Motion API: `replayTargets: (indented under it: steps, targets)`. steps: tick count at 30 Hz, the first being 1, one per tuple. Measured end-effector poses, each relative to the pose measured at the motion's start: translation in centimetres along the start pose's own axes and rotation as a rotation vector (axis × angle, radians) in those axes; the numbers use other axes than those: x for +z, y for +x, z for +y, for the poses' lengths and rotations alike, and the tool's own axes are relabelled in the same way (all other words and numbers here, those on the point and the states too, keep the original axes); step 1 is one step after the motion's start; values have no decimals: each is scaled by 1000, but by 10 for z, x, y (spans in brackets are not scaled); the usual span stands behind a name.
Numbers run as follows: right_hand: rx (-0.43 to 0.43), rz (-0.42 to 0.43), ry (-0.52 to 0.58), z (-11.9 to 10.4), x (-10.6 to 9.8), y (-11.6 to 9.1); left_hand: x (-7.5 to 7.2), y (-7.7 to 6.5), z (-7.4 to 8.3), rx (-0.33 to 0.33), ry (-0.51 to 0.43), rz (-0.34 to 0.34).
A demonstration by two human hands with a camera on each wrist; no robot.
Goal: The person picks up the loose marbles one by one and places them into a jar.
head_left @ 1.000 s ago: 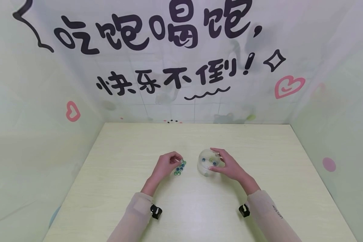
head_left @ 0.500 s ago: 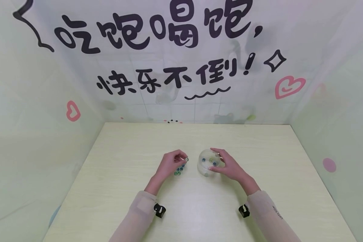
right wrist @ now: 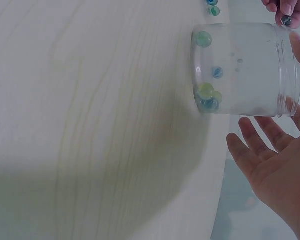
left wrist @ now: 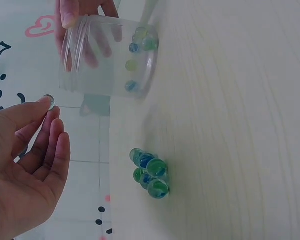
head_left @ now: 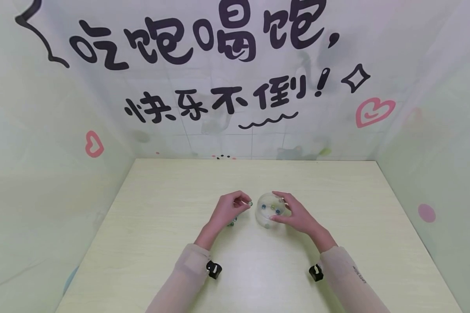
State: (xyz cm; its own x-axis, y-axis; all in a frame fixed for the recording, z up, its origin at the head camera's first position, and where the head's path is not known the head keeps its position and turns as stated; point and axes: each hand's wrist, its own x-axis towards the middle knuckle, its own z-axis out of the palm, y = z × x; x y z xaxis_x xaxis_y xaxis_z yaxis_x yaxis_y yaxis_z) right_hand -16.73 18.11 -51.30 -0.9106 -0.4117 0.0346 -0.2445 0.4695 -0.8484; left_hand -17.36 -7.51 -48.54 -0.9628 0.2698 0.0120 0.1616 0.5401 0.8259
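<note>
Because the glass marble [left wrist: 51, 102] seems slippery, our left hand [head_left: 229, 209] is pinching its sides, our right hand [head_left: 299, 216] gripping the clear jar [right wrist: 250, 80].

In the head view, the left hand [head_left: 230, 209] hid some loose marbles [head_left: 232, 223] — and the right sleeve [head_left: 345, 278]'s print [head_left: 359, 274] was too small to read. The right wrist view cut off the right hand [right wrist: 276, 167].

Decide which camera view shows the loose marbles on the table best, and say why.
The left wrist view: the loose marbles appear largest, with no hand in front. In the head view they are tiny and partly hidden by the left hand; the right wrist view catches only a couple at its top edge.
</note>
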Motion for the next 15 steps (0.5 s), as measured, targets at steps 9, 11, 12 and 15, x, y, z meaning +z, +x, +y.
replayTargets:
  steps: [9, 11, 12, 15]
  targets:
    - [10, 2, 11, 3, 1, 2, 6, 6, 11, 30, -6, -26]
    - [9, 1, 10, 3, 0, 2, 7, 7, 12, 35, -5, -28]
    - [9, 1, 9, 3, 0, 2, 7, 7, 13, 40, -7, -29]
    - [7, 0, 6, 2, 0, 2, 9, 8, 14, 41, -8, -31]
